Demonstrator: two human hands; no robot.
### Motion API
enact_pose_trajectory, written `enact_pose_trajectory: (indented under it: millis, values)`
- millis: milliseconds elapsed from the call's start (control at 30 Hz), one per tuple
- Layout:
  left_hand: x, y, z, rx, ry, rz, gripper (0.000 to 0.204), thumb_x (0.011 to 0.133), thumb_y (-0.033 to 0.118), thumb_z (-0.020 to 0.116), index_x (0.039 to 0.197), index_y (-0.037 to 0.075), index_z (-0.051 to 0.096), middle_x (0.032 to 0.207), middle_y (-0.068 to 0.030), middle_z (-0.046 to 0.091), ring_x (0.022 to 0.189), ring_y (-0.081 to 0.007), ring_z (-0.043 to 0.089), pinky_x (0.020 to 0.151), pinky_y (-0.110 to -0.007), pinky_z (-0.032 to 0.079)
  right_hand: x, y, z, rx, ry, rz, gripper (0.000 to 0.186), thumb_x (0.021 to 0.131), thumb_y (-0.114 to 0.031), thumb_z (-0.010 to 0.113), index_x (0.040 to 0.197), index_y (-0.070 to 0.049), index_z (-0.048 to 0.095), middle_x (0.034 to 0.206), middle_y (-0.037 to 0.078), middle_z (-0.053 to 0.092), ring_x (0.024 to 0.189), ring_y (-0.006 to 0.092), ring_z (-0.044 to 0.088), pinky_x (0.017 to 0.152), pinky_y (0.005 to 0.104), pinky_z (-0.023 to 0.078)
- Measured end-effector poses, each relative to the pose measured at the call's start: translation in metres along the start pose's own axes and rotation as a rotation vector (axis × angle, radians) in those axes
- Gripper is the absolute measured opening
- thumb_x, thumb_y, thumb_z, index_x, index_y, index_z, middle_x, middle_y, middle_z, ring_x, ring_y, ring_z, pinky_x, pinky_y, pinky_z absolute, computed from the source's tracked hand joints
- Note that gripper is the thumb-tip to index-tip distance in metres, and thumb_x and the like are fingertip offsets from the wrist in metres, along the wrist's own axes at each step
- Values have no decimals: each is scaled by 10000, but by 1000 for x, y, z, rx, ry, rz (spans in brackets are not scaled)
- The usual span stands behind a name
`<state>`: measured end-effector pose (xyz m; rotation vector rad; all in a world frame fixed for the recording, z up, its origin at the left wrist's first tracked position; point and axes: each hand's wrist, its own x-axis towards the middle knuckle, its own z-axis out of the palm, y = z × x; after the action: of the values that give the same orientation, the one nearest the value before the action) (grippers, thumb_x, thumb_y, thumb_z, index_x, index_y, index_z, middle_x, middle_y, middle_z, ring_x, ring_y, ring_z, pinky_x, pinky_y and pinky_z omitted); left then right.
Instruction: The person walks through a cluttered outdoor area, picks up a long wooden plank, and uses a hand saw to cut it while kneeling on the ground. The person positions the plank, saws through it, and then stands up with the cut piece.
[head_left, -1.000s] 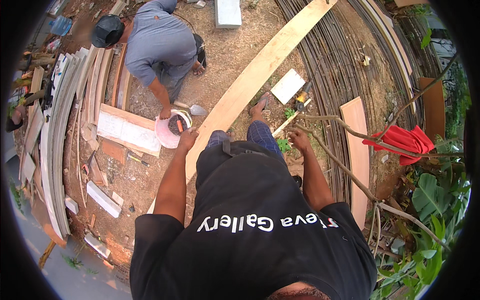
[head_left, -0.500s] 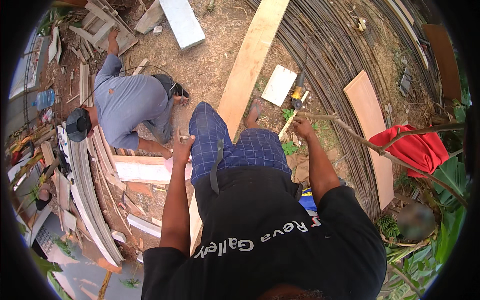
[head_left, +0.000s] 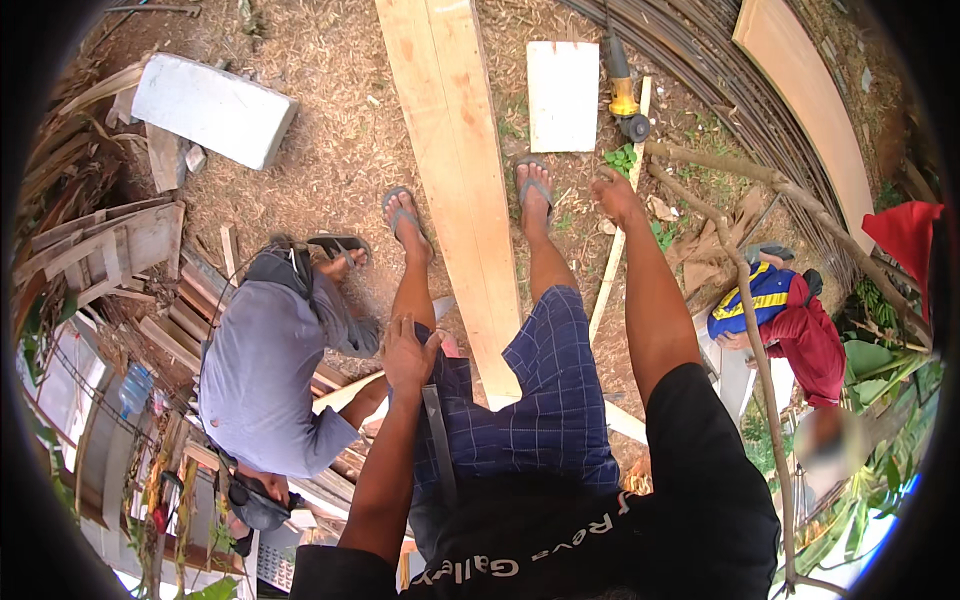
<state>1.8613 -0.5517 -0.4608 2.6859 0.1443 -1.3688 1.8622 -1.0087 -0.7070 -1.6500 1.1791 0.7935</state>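
My left hand (head_left: 408, 358) is at my left thigh, its thumb apart from the fingers, with nothing visible in it. A dark grey strap (head_left: 438, 430) hangs along my shorts just below that hand. My right hand (head_left: 617, 197) hangs in the air at the right, fingers loosely bent and apart, holding nothing. Nearest to it are a thin wooden strip (head_left: 612, 265) and a yellow and black angle grinder (head_left: 622, 100) lying on the ground. Between my sandalled feet runs a long, wide wooden plank (head_left: 455, 170).
Crouching at left is a person in a grey shirt (head_left: 265, 370); another in red and blue (head_left: 800, 320) is at right. A white board (head_left: 563, 97) lies beside the grinder. Further out are a pale block (head_left: 213, 110), a forked branch (head_left: 735, 240), long rods (head_left: 690, 75) and scrap wood (head_left: 120, 250).
My view has shifted, so the plank and both my feet now show fully. The person in red and blue has come into sight at right. Both my hands stay free.
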Motion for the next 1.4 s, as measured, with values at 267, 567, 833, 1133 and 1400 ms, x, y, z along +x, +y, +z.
enact_pose_trajectory:
  millis: [267,567,833,1133,1400]
  values:
    - [35,-18,-15,-250,91,107,483,862,358,715,1193,13,655,1199,-201,658,1128,-386,630,964,-460,499,180,19,45,-240,170,-61,608,858,-283,685,1327,84,561,1267,276,639,1187,354,625,975,394,487]
    - [33,-21,-23,-321,97,47,397,860,287,719,1144,14,670,1124,-184,690,1093,-374,647,965,-435,498,165,-25,123,40,193,-167,505,764,-179,848,1161,59,648,1068,187,727,969,280,694,873,380,524]
    - [25,-6,-27,-214,19,-55,474,879,399,664,1204,54,668,1106,-187,698,1044,-392,650,917,-442,509,-9,-61,82,23,452,-205,400,896,-273,694,1194,-23,602,1086,214,698,1029,364,660,925,446,474]
    - [-3,36,-114,-1265,-91,108,798,872,338,768,1460,-66,411,1372,-232,554,1301,-251,533,1083,-356,410,-310,-124,-12,621,-218,-334,407,952,-110,655,1316,29,538,1264,92,622,1147,183,573,1023,347,434]
    - [-79,86,-301,-1492,-93,535,561,859,305,817,1255,-17,582,1126,-89,695,976,-170,670,865,-338,547,-445,-229,-50,224,-578,-478,576,935,-195,723,1428,-23,478,1315,95,601,1194,198,566,1023,360,453]
